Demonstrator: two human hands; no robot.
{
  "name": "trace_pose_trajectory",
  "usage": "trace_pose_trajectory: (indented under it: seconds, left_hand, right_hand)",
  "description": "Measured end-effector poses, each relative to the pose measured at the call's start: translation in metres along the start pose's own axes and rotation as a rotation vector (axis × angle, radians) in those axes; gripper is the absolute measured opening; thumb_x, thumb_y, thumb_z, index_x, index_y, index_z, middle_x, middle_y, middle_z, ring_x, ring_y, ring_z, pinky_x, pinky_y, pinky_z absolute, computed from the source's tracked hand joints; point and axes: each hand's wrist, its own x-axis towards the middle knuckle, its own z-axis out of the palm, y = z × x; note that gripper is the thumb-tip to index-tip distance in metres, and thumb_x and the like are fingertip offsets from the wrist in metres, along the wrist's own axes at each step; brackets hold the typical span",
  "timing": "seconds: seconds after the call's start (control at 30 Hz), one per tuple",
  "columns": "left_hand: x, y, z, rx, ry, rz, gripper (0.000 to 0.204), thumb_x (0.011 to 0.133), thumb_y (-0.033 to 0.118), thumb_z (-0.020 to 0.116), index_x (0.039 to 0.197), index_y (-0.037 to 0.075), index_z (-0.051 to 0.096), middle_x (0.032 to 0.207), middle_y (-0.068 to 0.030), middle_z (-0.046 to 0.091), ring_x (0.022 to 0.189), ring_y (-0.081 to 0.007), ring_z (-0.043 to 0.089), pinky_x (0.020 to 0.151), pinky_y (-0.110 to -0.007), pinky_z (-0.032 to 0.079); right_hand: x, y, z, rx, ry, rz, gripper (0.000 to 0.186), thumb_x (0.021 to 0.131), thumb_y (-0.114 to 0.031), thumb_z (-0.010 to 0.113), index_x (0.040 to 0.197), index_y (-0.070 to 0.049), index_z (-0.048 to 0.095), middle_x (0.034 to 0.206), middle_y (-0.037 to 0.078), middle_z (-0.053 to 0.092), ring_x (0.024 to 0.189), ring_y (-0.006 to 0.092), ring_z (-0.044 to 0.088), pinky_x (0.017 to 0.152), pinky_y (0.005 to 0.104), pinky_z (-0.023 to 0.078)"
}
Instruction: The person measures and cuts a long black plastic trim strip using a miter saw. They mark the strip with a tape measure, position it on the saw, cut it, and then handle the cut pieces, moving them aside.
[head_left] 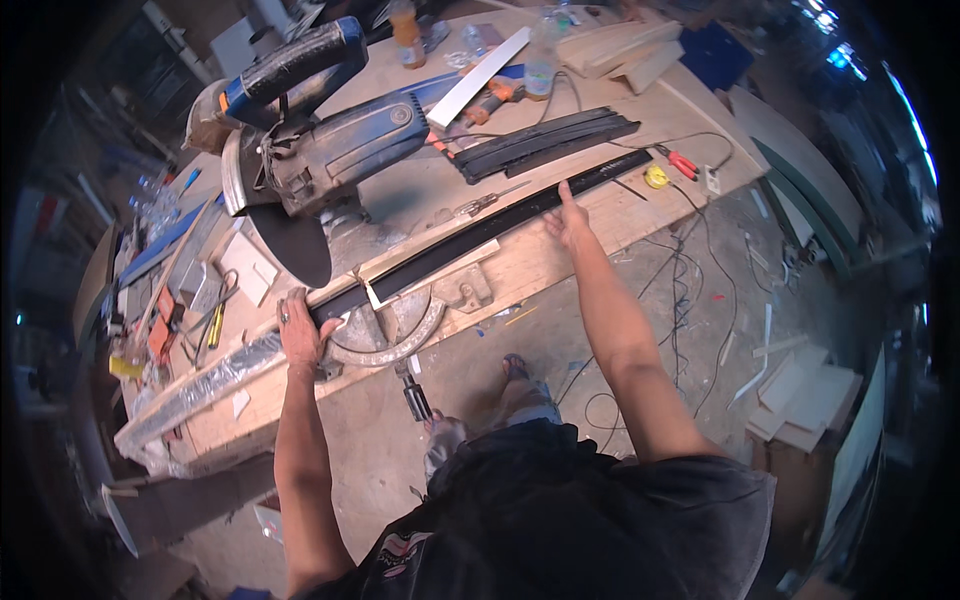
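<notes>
A long black strip (450, 250) lies slantwise across the base of a blue and black mitre saw (340, 150). My left hand (300, 330) grips the strip left of the blade, with the thumb on the near side. Farther right, my right hand (572, 222) holds the same strip, its thumb over the top and its fingers at the near edge. The dark round blade (290, 245) is raised above and behind the strip. A thin pale wood piece (372, 290) stands against the strip near the saw's curved metal scale (400, 345).
Behind the strip lie more black strips (545, 143), a screwdriver (490, 200) and a white board (480, 77). Red-handled pliers (682, 165) and a yellow tape measure (655, 177) sit at the right. Plastic-wrapped lengths (200, 385) extend left. Cables (680, 290) trail on the floor.
</notes>
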Motion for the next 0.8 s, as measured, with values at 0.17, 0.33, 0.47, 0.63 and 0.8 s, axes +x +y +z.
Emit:
trace_pose_trajectory:
  seconds: [0.17, 0.33, 0.47, 0.63, 0.8]
  left_hand:
    - [-0.015, -0.002, 0.009, 0.092, -0.011, -0.113, 0.112, 0.086, 0.080, 0.062, 0.161, 0.001, 0.036, 0.165, -0.0212, 0.043, 0.160, -0.0401, 0.033, 0.133, -0.063, 0.017]
    - [-0.026, 0.002, 0.001, 0.081, 0.058, -0.179, 0.117, 0.083, 0.079, 0.068, 0.166, 0.004, 0.031, 0.170, -0.0189, 0.037, 0.161, -0.0388, 0.031, 0.132, -0.064, 0.018]
    - [-0.061, 0.006, -0.003, 0.010, 0.190, -0.312, 0.117, 0.085, 0.075, 0.071, 0.167, 0.003, 0.028, 0.171, -0.0199, 0.036, 0.161, -0.0389, 0.031, 0.131, -0.064, 0.019]
    - [-0.155, 0.029, 0.008, -0.245, 0.540, -0.617, 0.093, 0.098, 0.030, 0.081, 0.161, -0.014, 0.031, 0.165, -0.0349, 0.036, 0.155, -0.0482, 0.034, 0.129, -0.057, 0.022]
    - [-0.239, 0.064, 0.012, -0.186, 0.588, -0.755, 0.079, 0.106, 0.032, 0.072, 0.160, -0.011, 0.034, 0.160, -0.0308, 0.040, 0.151, -0.0439, 0.036, 0.128, -0.054, 0.023]
  right_hand:
    - [0.021, 0.000, 0.026, 0.100, 0.002, 0.126, 0.108, 0.086, -0.066, 0.087, 0.154, 0.006, 0.045, 0.145, 0.023, 0.059, 0.111, 0.0354, 0.068, 0.089, 0.0516, 0.059]
    - [0.020, 0.005, 0.040, 0.238, -0.049, 0.105, 0.097, 0.093, -0.053, 0.085, 0.156, 0.008, 0.043, 0.154, 0.022, 0.055, 0.124, 0.0390, 0.065, 0.103, 0.0630, 0.052]
    - [0.019, 0.007, 0.047, 0.361, -0.074, 0.064, 0.086, 0.097, -0.040, 0.082, 0.155, 0.010, 0.042, 0.152, 0.023, 0.056, 0.126, 0.0400, 0.066, 0.103, 0.0650, 0.055]
    - [0.018, 0.012, 0.044, 0.421, -0.031, 0.024, 0.084, 0.097, -0.033, 0.078, 0.155, 0.012, 0.038, 0.150, 0.026, 0.055, 0.124, 0.0377, 0.067, 0.097, 0.0555, 0.062]
    - [-0.015, -0.003, 0.033, 0.526, -0.073, -0.052, 0.077, 0.096, -0.030, 0.076, 0.154, 0.006, 0.039, 0.130, 0.024, 0.064, 0.105, 0.0338, 0.071, 0.086, 0.0521, 0.064]
